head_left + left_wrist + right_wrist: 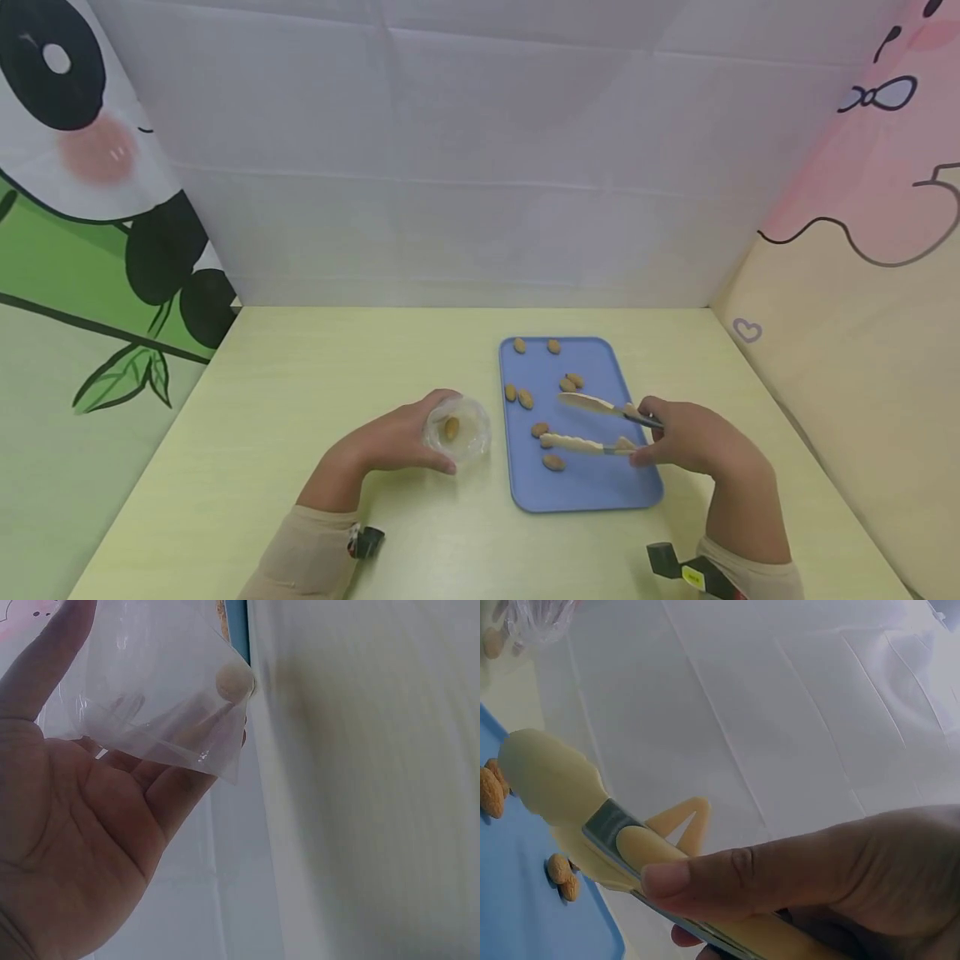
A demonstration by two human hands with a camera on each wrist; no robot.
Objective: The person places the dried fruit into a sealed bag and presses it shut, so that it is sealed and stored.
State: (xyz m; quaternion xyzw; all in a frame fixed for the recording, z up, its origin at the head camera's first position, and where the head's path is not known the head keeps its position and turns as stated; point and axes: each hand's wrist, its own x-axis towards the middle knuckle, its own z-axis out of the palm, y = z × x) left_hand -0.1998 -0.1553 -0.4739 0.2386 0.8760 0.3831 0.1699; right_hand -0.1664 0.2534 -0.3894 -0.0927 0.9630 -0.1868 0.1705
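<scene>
In the head view, my left hand holds a clear plastic bag, its fingers and thumb curved round the sides. One almond shows inside the bag; the left wrist view has it low in a corner. My right hand grips a pair of cream-tipped tongs with grey metal arms, thumb pressing on one arm. The tong tips are spread apart above the blue tray, and no almond is visible held between them. Several almonds lie scattered on the tray, some partly hidden under the lower tong tip.
A pale yellow table carries the tray right of the bag. A white sheet wall rises at the back, with printed side panels at left and right. Dark devices are strapped at both wrists.
</scene>
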